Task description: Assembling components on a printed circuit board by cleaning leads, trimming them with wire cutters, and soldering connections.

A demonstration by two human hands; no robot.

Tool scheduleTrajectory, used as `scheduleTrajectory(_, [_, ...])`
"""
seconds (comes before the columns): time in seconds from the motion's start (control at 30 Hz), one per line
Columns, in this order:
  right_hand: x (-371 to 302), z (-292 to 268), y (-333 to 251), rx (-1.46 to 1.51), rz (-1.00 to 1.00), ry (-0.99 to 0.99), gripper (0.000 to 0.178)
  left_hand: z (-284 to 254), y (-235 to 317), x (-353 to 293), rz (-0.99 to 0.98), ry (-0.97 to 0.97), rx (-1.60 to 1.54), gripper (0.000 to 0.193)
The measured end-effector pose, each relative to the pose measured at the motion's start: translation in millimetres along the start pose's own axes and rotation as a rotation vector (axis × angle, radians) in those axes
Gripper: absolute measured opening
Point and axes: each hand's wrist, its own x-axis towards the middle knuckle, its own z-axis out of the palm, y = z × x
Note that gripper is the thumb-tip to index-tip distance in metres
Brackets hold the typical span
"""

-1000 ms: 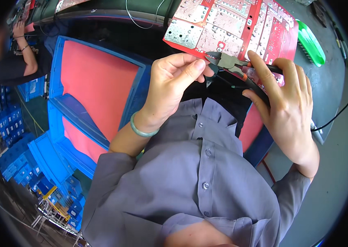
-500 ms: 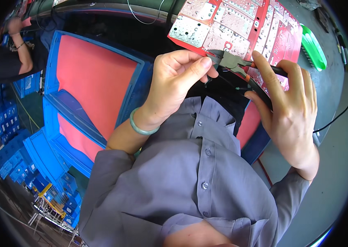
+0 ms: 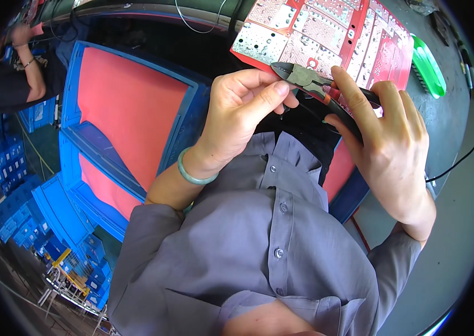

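- Facing a red circuit board (image 3: 321, 36) at the top of the view, with its soldered side showing and its near edge right by both hands.
- Having a green brush (image 3: 428, 66) just beyond the board's right edge, on the table (image 3: 448, 120), with dark bristles turned toward the board.
- Having a black cable (image 3: 466, 159) farther right, curving down past the table's edge, and a pale wire (image 3: 195, 25) looping left of the board.
- Bordered on the left by a blue crate (image 3: 70, 89) with a pink lining (image 3: 136, 112); well beyond it, by stacked blue boxes (image 3: 15, 215) and a co-worker's arm (image 3: 34, 81).
- Blocking part of the board's near edge with the cutters (image 3: 304, 77).
- Grasping the cutters' dark handles in the right hand (image 3: 391, 129), with forefinger stretched forward and thumb opposed.
- Bringing thumb and forefinger of the left hand (image 3: 242, 103) together just beside the cutters' jaws; cannot tell whether pinching anything small.
- Bending both elbows out of grey sleeves (image 3: 147, 241), with a green bangle (image 3: 192, 178) around the left wrist.
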Motion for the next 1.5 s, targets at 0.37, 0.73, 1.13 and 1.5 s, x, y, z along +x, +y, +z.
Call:
scheduleTrajectory(0.37, [-1.6,-3.1,6.7,-0.036,0.025,0.024,0.057,-0.1,2.2,-0.9,-0.024,-0.005,-0.025,0.015])
scheduleTrajectory(0.73, [-13.9,-6.6,8.5,0.010,0.037,-0.025,0.058,1.2,1.1,0.5,-0.034,-0.005,-0.018,0.012])
scheduleTrajectory(1.13, [-12.0,-7.7,5.4,-0.060,0.050,-0.045,0.060,0.0,1.3,1.0,-0.052,-0.008,-0.023,0.013])
scheduleTrajectory(1.5, [-12.8,-1.5,4.5,-0.117,0.022,0.004,0.059,2.5,5.0,-0.8,-0.054,0.013,0.028,0.015])
